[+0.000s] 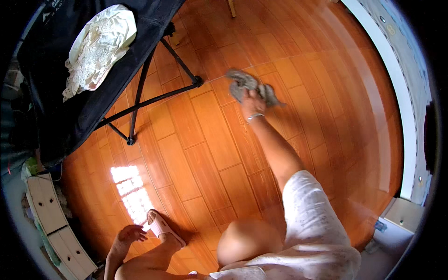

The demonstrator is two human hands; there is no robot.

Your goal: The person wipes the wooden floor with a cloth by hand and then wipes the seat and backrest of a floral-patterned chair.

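Note:
My right hand (252, 104) presses down on a crumpled grey cloth (245, 81) that lies on the glossy orange wood-look floor (210, 140). The cloth bunches ahead of the fingers and spreads out to the right of them, slightly blurred. A silver bracelet (256, 116) circles that wrist. Held away from the floor near my left knee, my left hand (131, 233) has nothing in it, and its fingers are loosely bent and apart. Just beside it is my foot in a pink slide sandal (164, 228).
A black folding cot (140, 38) with crossed metal legs (150, 101) stands at upper left, bearing a white lace cloth (101, 49). Drawers (49, 203) line the lower left. On the right are a white bed rail (402, 105) and a small cabinet (402, 217). A yellowish leg (231, 8) shows at the top.

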